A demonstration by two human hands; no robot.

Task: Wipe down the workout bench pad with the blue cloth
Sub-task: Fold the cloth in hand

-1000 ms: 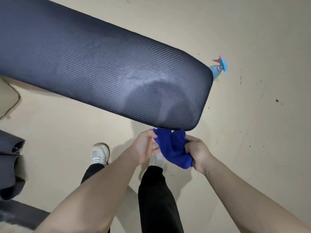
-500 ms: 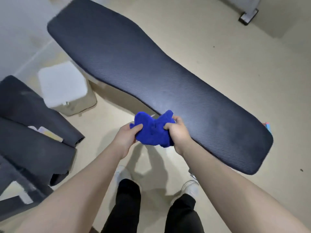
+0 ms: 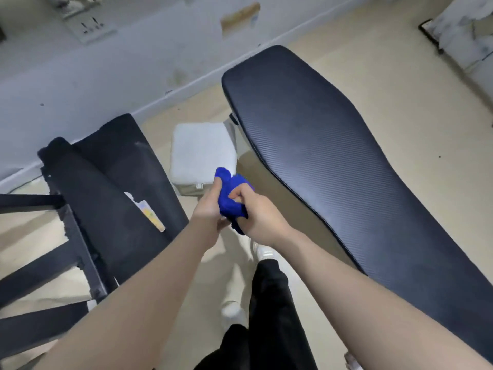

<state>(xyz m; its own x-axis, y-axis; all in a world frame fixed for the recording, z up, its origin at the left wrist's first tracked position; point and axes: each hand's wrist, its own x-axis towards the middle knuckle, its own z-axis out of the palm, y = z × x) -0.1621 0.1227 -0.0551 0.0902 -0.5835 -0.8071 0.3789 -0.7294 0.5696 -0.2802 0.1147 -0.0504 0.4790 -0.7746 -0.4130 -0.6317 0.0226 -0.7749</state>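
Left hand (image 3: 210,206) and right hand (image 3: 257,212) are both closed around the bunched blue cloth (image 3: 231,196), which is held in the air between them. The cloth sits just left of the bench pad (image 3: 346,166) and does not touch it. The pad's near long edge runs diagonally just right of the right hand; its rounded far end lies well beyond the cloth, near the wall (image 3: 80,76). The ribbed top of the pad is bare along its visible length.

Bare floor (image 3: 400,62) lies open on the far side of the pad. Between the pad's near edge and the dark rolled mats (image 3: 114,182) to the left of it, only a narrow strip of floor is free, occupied by the person's legs (image 3: 269,303).

A white box-like item (image 3: 202,153) stands on the floor just left of the pad's far half, beyond the cloth. It appears closed; the view is blurred, and its contents cannot be determined.
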